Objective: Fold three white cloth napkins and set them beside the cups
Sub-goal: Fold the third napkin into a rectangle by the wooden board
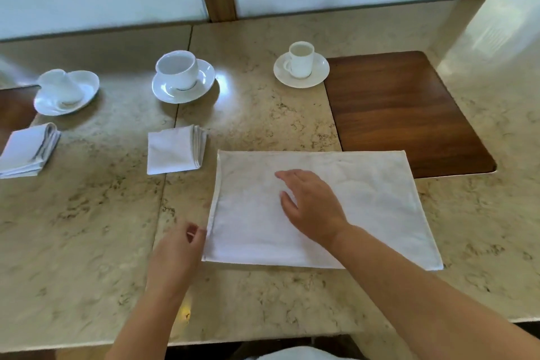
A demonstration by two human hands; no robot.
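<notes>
Both hands work on the large white napkin (344, 213) lying flat at lower centre of the frame: the right hand (311, 206) presses on its middle with fingers straight and spread, while the left hand (178, 251) pinches its lower left edge between thumb and fingertips. Two folded napkins sit on the marble table (87, 242), one (172, 149) at centre left below the middle cup (178, 70), another (26, 149) at far left below the left cup (60, 88). At upper right of centre, the right cup (301, 60) stands on its saucer (320, 73) beside a wooden inlay (403, 114).
</notes>
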